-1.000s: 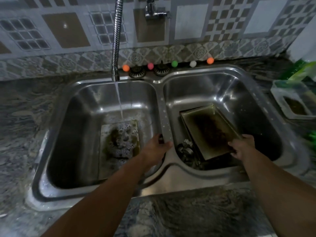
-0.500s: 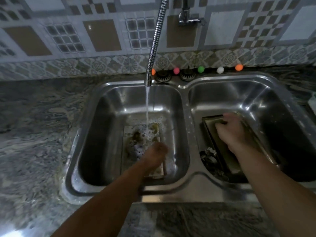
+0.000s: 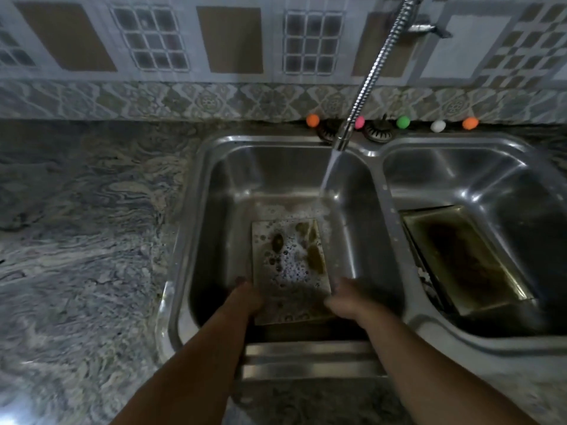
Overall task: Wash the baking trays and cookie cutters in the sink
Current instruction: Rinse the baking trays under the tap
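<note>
A flat baking tray (image 3: pixel 291 265), foamy and stained brown, lies in the left basin of the steel double sink (image 3: pixel 196 240). My left hand (image 3: pixel 245 299) grips its near left edge and my right hand (image 3: pixel 343 302) grips its near right edge. Water streams from the flexible faucet (image 3: pixel 368 78) onto the tray's far end. A second, deeper tray (image 3: pixel 466 262) with a dark burnt bottom leans in the right basin. Dark metal pieces beside it, possibly cookie cutters (image 3: pixel 429 283), are mostly hidden.
A marbled stone counter (image 3: pixel 86 240) spreads to the left and along the front. Small coloured balls (image 3: pixel 313 120) and two round strainer plugs (image 3: pixel 379 131) line the sink's back ledge under the tiled wall.
My right hand left the deep tray in the right basin and crossed to the left basin. Both hands now hold the foamy tray. The view has shifted left.
</note>
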